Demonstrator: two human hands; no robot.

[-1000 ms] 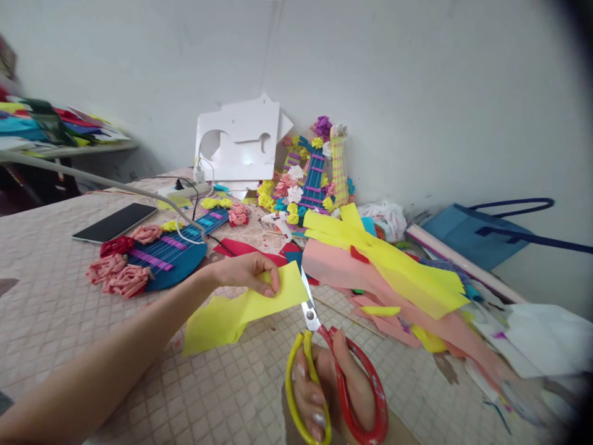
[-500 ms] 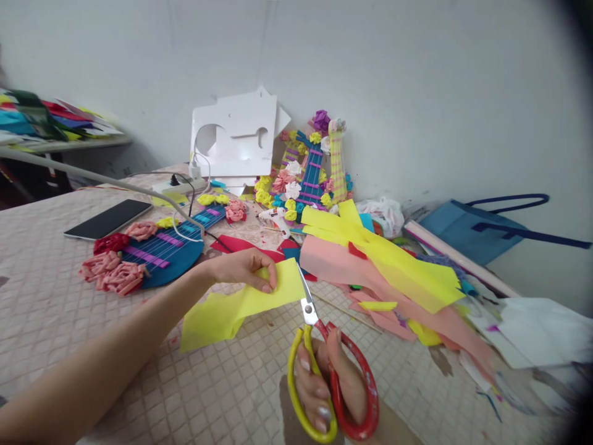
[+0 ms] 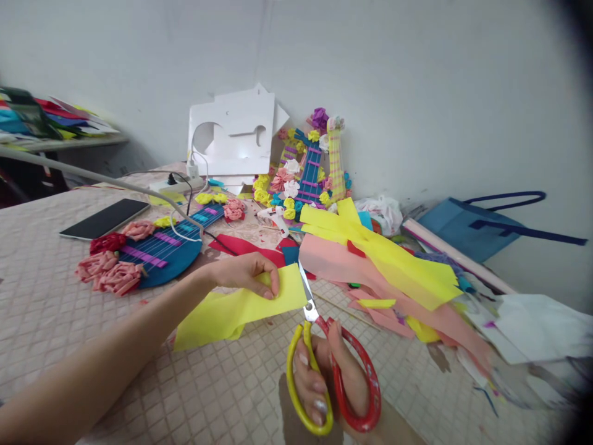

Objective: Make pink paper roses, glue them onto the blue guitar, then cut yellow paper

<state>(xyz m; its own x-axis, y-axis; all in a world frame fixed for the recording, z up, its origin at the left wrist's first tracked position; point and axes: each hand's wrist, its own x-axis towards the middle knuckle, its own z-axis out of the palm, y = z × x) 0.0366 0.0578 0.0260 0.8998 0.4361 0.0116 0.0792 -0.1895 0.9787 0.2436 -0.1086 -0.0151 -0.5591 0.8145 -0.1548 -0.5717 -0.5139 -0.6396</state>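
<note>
My left hand (image 3: 254,275) pinches a long yellow crepe-paper strip (image 3: 217,315) between thumb and fingers, near its right end. The strip's other end droops to the lower left over the table. In my right hand (image 3: 319,383) is a pair of scissors (image 3: 309,310) with one yellow and one red handle, my fingers through the loops. The blades point up and away, at the right end of the strip. A blue paper guitar (image 3: 185,250) with pink and red paper flowers lies left of my left hand.
Yellow sheets (image 3: 393,266) and pink paper (image 3: 324,256) are heaped on the right. Behind are a glue gun (image 3: 274,217), flower-covered guitars (image 3: 311,173) and white cut-out boards (image 3: 231,136). A tablet (image 3: 104,217), power strip (image 3: 178,184) and blue bag (image 3: 472,228) also lie around.
Both hands keep nearly the same place, with the strip's edge still at the blades. The scissor handles are spread slightly wider. The whole view has shifted a little.
</note>
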